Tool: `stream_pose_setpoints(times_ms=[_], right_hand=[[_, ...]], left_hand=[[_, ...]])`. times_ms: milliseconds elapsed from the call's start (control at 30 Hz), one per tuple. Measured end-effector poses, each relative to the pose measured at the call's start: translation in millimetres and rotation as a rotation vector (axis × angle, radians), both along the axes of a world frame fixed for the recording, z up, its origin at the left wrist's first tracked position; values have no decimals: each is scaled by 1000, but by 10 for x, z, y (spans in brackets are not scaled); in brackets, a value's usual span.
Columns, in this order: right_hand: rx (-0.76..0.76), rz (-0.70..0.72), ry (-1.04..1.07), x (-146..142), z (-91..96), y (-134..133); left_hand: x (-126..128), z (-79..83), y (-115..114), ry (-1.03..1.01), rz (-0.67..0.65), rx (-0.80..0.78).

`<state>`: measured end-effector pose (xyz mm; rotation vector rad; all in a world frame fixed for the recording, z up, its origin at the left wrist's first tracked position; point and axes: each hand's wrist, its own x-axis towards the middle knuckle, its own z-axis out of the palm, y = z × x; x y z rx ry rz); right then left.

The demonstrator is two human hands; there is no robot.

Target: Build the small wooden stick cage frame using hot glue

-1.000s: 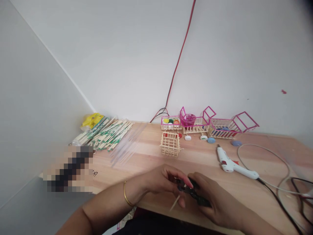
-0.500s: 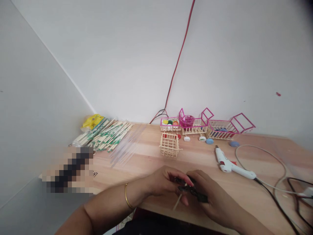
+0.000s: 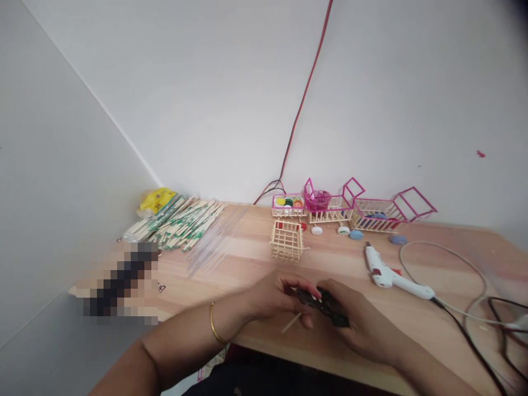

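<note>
Near the table's front edge, my left hand (image 3: 278, 297) pinches a short, thin wooden stick (image 3: 292, 323), whose lower end points down to the left. My right hand (image 3: 357, 316) is wrapped round black-handled pliers (image 3: 339, 318). The pliers' head reaches the fingers of my left hand, which partly hide it. I cannot tell whether the jaws touch the stick. Beyond my hands stands a small basket-like lattice (image 3: 286, 240) of bare sticks.
A white glue gun (image 3: 396, 279) lies to the right with looping cables (image 3: 482, 275). Stick carts with pink rims (image 3: 334, 209) line the wall. Bundled wooden sticks (image 3: 193, 223), clear glue sticks (image 3: 212, 242) and a yellow packet (image 3: 157, 201) lie at the back left.
The wooden stick has tilted, its lower end swinging left and up. The pliers have turned slightly in my right hand, and both hands stay close together.
</note>
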<state>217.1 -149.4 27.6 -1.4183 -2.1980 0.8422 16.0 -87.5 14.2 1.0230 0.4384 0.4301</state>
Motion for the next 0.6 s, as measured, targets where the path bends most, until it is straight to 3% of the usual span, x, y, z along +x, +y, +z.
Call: stream_pose_setpoints(times_ms=[200, 333, 400, 467, 600], right_hand=[[-153, 40, 140, 8, 163, -20], [-132, 92, 107, 65, 237, -40], [-99, 86, 44, 123, 265, -44], [-62, 35, -51, 210, 256, -45], [95, -155, -325, 432, 55, -30]], left_hand=[[-16, 126, -7, 33, 39, -67], [-148, 296, -18, 76, 88, -37], [-331, 385, -19, 156, 61, 58], [-602, 467, -27, 264, -48, 166], [-1222, 598, -78, 499, -262, 442]])
